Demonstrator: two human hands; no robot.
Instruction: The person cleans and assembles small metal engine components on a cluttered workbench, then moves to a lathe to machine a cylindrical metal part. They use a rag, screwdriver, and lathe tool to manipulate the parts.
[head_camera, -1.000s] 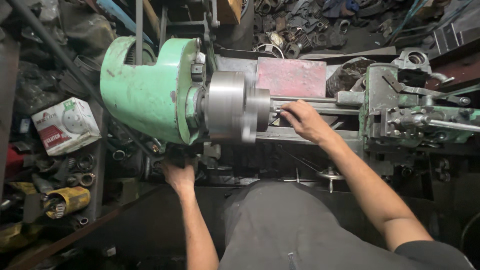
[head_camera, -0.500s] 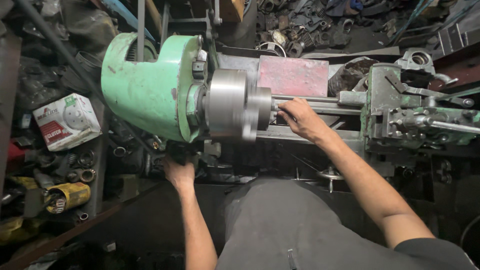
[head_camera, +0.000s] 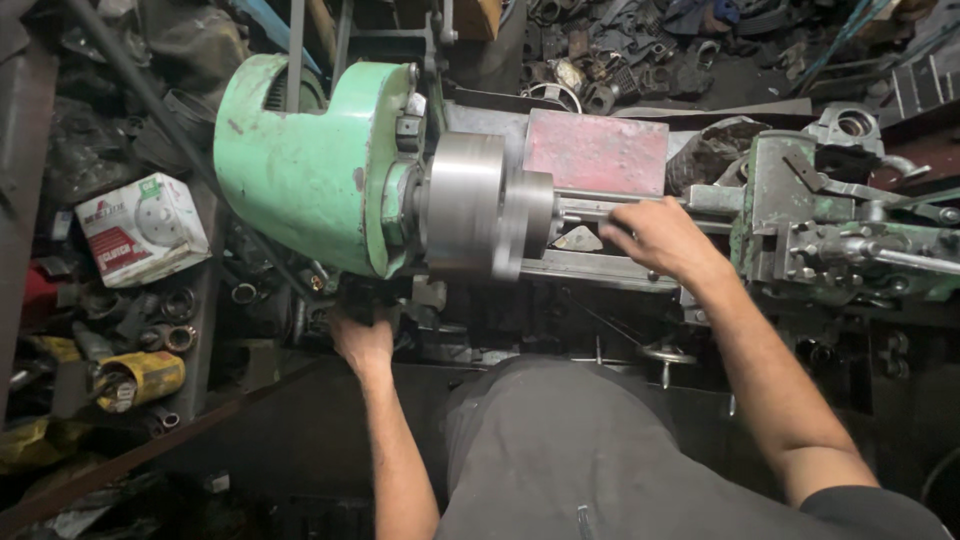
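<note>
I stand at a green lathe headstock (head_camera: 310, 160) with a large steel chuck (head_camera: 465, 205) that carries a stepped steel disc (head_camera: 532, 212). My right hand (head_camera: 660, 240) lies over a thin steel bar (head_camera: 600, 205) just right of the disc, fingers curled on it and pointing at the chuck. My left hand (head_camera: 362, 340) reaches up under the headstock and closes on a dark control (head_camera: 372, 296); its fingertips are hidden in shadow.
A green carriage with tool post (head_camera: 830, 230) sits to the right on the bed. A red plate (head_camera: 597, 150) lies behind the bar. On the left are a white box (head_camera: 145, 228), a yellow can (head_camera: 140, 378) and several bearings. Scrap metal parts (head_camera: 620, 60) pile up at the back.
My right hand has drawn a little to the right, away from the disc. My left hand stays under the headstock.
</note>
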